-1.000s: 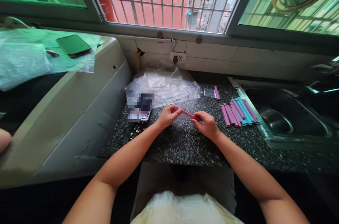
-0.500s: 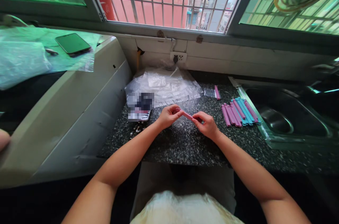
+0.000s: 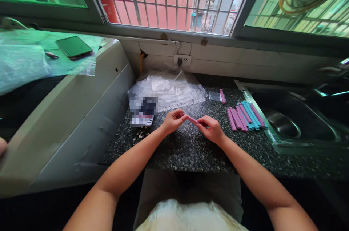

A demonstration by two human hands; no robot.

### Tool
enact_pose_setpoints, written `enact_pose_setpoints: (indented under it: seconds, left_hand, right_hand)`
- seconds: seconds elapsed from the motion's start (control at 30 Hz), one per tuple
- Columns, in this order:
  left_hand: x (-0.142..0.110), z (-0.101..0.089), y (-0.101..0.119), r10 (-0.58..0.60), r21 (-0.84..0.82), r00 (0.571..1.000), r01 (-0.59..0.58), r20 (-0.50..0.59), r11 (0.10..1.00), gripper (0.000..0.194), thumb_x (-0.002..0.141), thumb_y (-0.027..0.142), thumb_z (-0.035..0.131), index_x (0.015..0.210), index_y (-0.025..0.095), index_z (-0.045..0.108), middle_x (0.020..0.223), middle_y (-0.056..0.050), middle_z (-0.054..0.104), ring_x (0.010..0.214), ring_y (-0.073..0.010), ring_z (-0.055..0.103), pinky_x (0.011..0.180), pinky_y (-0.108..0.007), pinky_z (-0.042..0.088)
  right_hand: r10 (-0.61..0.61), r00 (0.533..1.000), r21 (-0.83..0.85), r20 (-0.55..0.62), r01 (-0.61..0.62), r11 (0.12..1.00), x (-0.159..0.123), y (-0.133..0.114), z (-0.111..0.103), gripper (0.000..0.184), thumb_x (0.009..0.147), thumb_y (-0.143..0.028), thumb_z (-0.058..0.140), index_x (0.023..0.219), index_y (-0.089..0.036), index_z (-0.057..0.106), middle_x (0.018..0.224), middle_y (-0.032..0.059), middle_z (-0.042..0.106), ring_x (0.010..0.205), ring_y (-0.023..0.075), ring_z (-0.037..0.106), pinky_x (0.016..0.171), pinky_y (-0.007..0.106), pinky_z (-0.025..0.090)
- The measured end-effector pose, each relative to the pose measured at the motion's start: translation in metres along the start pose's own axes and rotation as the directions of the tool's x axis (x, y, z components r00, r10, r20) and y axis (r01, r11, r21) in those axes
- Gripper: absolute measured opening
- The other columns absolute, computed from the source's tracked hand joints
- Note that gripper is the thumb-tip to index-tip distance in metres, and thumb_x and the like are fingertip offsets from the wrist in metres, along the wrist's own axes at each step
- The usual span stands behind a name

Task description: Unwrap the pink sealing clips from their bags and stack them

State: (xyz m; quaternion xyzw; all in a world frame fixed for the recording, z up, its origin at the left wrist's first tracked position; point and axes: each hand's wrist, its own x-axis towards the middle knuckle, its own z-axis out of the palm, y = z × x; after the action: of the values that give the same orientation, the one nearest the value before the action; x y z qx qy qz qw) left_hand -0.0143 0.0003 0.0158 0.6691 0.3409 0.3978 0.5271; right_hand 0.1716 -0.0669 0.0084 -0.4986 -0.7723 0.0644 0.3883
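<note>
A slim pink bag clip [image 3: 192,119] is held above the counter, slanting down from left to right. My left hand [image 3: 174,120] pinches its upper left end between thumb and fingers. At the lower right end, the fingers of my right hand [image 3: 210,128] close on it, so both tips are partly hidden. To the right lies a pile of pink bag clips [image 3: 236,119] and blue bag clips [image 3: 251,114], mostly side by side. Farther back, a single pink clip [image 3: 223,96] rests by a small clear bag [image 3: 215,96].
Clear plastic bags [image 3: 171,89] are spread at the back of the speckled counter [image 3: 185,154]. Left of my hands are a partly blurred phone-like object [image 3: 148,121] and small white bits [image 3: 139,135]. A sink [image 3: 297,111] borders the right; a phone [image 3: 74,46] lies upper left.
Both hands keep the same hold on the pink clip. The view has shifted very slightly; nothing else visibly differs.
</note>
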Motion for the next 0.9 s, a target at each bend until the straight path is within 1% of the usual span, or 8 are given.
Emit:
enact_pose_setpoints:
  seconds: [0.13, 0.33, 0.43, 0.53, 0.67, 0.73, 0.83, 0.9]
  left_hand:
    - [0.001, 0.002, -0.002, -0.007, 0.029, 0.999, 0.008, -0.036, 1.000, 0.041, 0.063, 0.053, 0.063, 0.058, 0.015, 0.048, 0.049, 0.006, 0.036, 0.048, -0.0053, 0.029, 0.045, -0.020, 0.022]
    - [0.004, 0.005, -0.011, -0.030, 0.090, 0.997, 0.036, -0.068, 0.995, 0.042, 0.061, 0.055, 0.061, 0.057, 0.016, 0.049, 0.049, 0.006, 0.037, 0.050, -0.0069, 0.031, 0.048, -0.021, 0.025]
    - [0.011, 0.008, -0.014, -0.033, 0.110, 0.997, 0.040, -0.066, 0.993, 0.042, 0.061, 0.055, 0.061, 0.054, 0.016, 0.045, 0.049, 0.006, 0.036, 0.050, -0.0069, 0.030, 0.049, -0.022, 0.024]
    - [0.025, 0.018, -0.012, -0.028, 0.158, 0.999, 0.034, -0.039, 0.987, 0.038, 0.065, 0.049, 0.059, 0.052, 0.017, 0.044, 0.048, 0.006, 0.035, 0.049, -0.0068, 0.029, 0.049, -0.022, 0.023]
    - [0.052, 0.050, -0.004, -0.050, 0.350, 0.998, 0.037, 0.029, 0.936, 0.027, 0.068, 0.035, 0.059, 0.053, 0.016, 0.050, 0.045, 0.007, 0.038, 0.047, -0.0072, 0.031, 0.049, -0.023, 0.022]
    - [0.065, 0.073, -0.001, -0.037, 0.430, 0.998, 0.011, 0.053, 0.903, 0.022, 0.071, 0.031, 0.058, 0.055, 0.016, 0.053, 0.047, 0.006, 0.041, 0.049, -0.0079, 0.034, 0.051, -0.022, 0.024]
    - [0.081, 0.108, 0.001, -0.030, 0.529, 0.995, -0.023, 0.091, 0.849, 0.022, 0.075, 0.031, 0.054, 0.059, 0.016, 0.058, 0.052, 0.003, 0.047, 0.050, -0.0092, 0.037, 0.052, -0.023, 0.026]
    - [0.088, 0.128, 0.003, -0.036, 0.572, 0.991, -0.043, 0.127, 0.819, 0.022, 0.076, 0.031, 0.053, 0.062, 0.016, 0.060, 0.057, 0.000, 0.053, 0.052, -0.0108, 0.040, 0.052, -0.024, 0.027]
  right_hand:
    - [-0.052, 0.999, -0.120, 0.008, 0.053, 0.991, 0.000, 0.000, -0.001, 0.009, 0.081, -0.028, 0.055, 0.079, -0.020, 0.058, 0.068, 0.0018, 0.059, 0.063, 0.0139, 0.053, 0.060, 0.026, 0.042]
    - [-0.098, 0.992, -0.287, 0.084, 0.118, 0.951, -0.001, -0.001, -0.003, 0.012, 0.082, -0.026, 0.052, 0.074, -0.020, 0.059, 0.068, 0.0026, 0.061, 0.064, 0.0144, 0.054, 0.063, 0.026, 0.039]
    - [-0.083, 0.991, -0.363, 0.106, 0.117, 0.924, 0.000, -0.001, -0.006, 0.013, 0.080, -0.026, 0.052, 0.071, -0.019, 0.058, 0.068, 0.0036, 0.062, 0.065, 0.0150, 0.055, 0.063, 0.026, 0.038]
    - [-0.022, 0.993, -0.445, 0.115, 0.071, 0.893, 0.001, -0.002, -0.013, 0.014, 0.079, -0.026, 0.052, 0.069, -0.018, 0.058, 0.066, 0.0045, 0.062, 0.064, 0.0156, 0.055, 0.060, 0.026, 0.036]
    - [0.150, 0.983, -0.540, 0.105, -0.070, 0.839, 0.004, 0.002, -0.028, 0.015, 0.079, -0.027, 0.052, 0.069, -0.018, 0.059, 0.067, 0.0063, 0.063, 0.063, 0.0174, 0.057, 0.056, 0.026, 0.035]
    - [0.269, 0.961, -0.607, 0.061, -0.178, 0.774, 0.006, 0.006, -0.038, 0.016, 0.080, -0.028, 0.052, 0.071, -0.018, 0.061, 0.066, 0.0077, 0.064, 0.061, 0.0185, 0.059, 0.054, 0.027, 0.035]
    - [0.445, 0.894, -0.694, -0.040, -0.345, 0.631, 0.007, 0.015, -0.056, 0.019, 0.079, -0.030, 0.052, 0.075, -0.017, 0.064, 0.067, 0.0115, 0.067, 0.061, 0.0213, 0.062, 0.052, 0.028, 0.037]
    - [0.538, 0.839, -0.722, -0.077, -0.420, 0.551, 0.007, 0.021, -0.066, 0.020, 0.079, -0.031, 0.053, 0.078, -0.016, 0.066, 0.070, 0.0143, 0.068, 0.063, 0.0238, 0.064, 0.053, 0.029, 0.039]
